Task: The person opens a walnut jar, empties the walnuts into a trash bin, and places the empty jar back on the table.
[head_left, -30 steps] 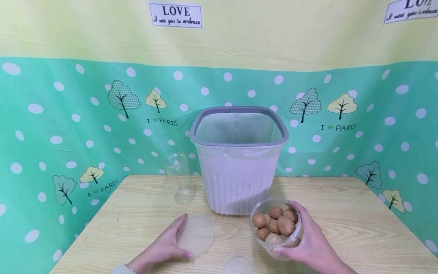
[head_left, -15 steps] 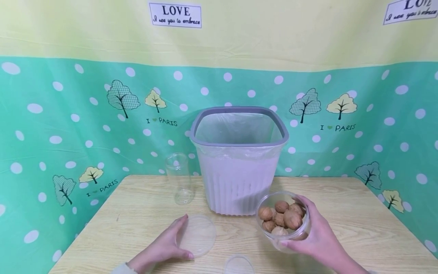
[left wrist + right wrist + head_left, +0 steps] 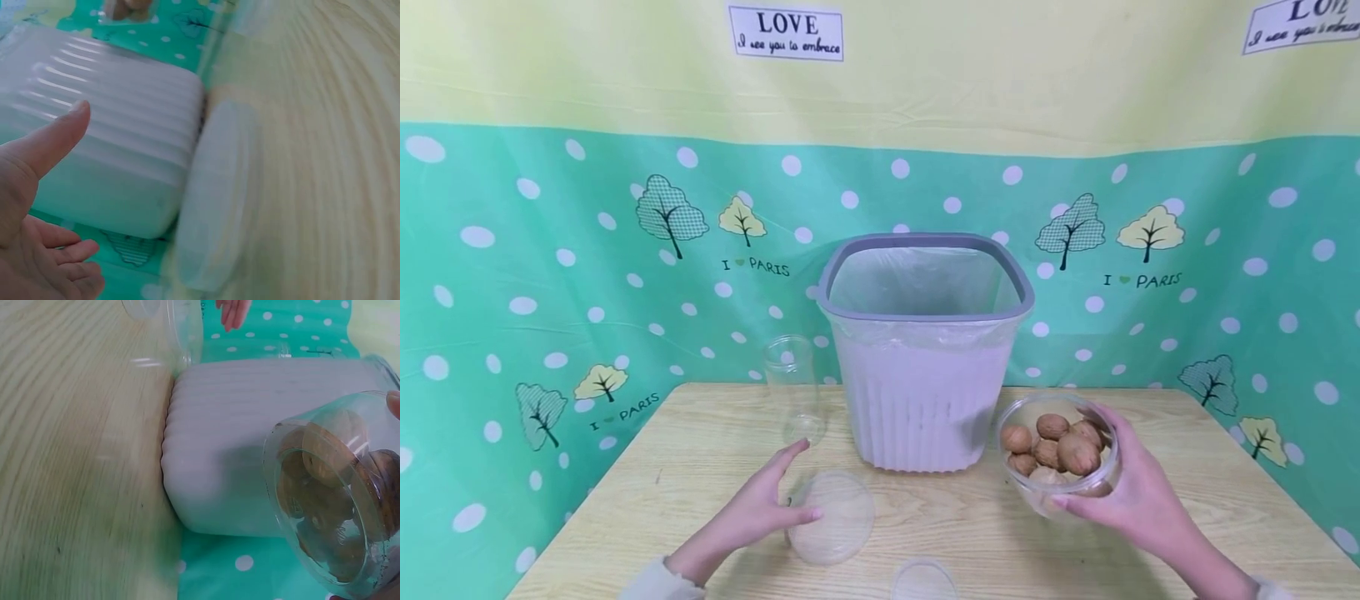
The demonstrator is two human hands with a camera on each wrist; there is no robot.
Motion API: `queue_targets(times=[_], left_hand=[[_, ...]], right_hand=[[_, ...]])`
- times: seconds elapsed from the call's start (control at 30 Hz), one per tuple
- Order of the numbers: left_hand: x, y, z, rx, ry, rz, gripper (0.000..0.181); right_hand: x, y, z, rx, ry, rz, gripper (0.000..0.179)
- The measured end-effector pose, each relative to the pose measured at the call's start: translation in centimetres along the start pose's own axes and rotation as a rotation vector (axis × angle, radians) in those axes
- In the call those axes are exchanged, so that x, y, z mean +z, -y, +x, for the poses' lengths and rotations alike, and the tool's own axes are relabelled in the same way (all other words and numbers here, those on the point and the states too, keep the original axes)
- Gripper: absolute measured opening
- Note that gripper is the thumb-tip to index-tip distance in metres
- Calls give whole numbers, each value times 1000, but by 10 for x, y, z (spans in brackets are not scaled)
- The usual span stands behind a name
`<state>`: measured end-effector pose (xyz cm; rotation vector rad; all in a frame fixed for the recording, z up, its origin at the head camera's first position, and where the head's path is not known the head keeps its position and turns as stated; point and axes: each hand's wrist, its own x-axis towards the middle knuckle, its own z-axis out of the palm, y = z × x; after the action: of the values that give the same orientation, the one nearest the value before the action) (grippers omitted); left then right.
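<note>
My right hand [image 3: 1138, 492] grips a clear plastic jar [image 3: 1037, 497] from its right side, lifted over the table and tilted so its mouth faces me. Several walnuts [image 3: 1078, 454] fill it; in the right wrist view the walnuts [image 3: 325, 487] show through the jar's bottom. With thumb and fingers spread, my left hand [image 3: 760, 504] hovers above a round translucent lid [image 3: 835, 525] that lies on the table. The left wrist view shows that hand [image 3: 37, 206] holding nothing, with the lid [image 3: 219, 194] beside it.
A pale waste bin [image 3: 925, 392] with a grey rim and a clear liner stands at the table's back middle. Left of it is a tall clear jar [image 3: 793, 392]. Another lid [image 3: 925, 579] lies at the table's [image 3: 685, 450] front edge. A patterned curtain [image 3: 550, 333] hangs behind.
The right hand has carried the jar of walnuts to the right and a little farther back. My left hand has come up off the round lid, which stays on the table.
</note>
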<state>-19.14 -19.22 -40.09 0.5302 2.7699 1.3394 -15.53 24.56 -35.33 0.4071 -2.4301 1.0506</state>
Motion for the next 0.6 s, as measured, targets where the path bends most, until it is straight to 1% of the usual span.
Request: queue_targets(times=[0.1, 0.2, 0.3, 0.4, 0.6], left_hand=[[-5, -9, 2, 32, -31, -7, 85], [-9, -17, 5, 77, -66, -9, 78], [-12, -25, 9, 102, -101, -30, 72], [-15, -32, 14, 117, -131, -68, 69], [-19, -46, 23, 125, -175, -123, 67]], right_hand=[[-4, -3, 4, 2, -4, 0, 110], [-8, -6, 9, 28, -4, -22, 110], [-9, -7, 12, 43, -8, -34, 111], [-10, -9, 14, 38, -15, -30, 110], [-10, -15, 21, 22, -16, -33, 107]])
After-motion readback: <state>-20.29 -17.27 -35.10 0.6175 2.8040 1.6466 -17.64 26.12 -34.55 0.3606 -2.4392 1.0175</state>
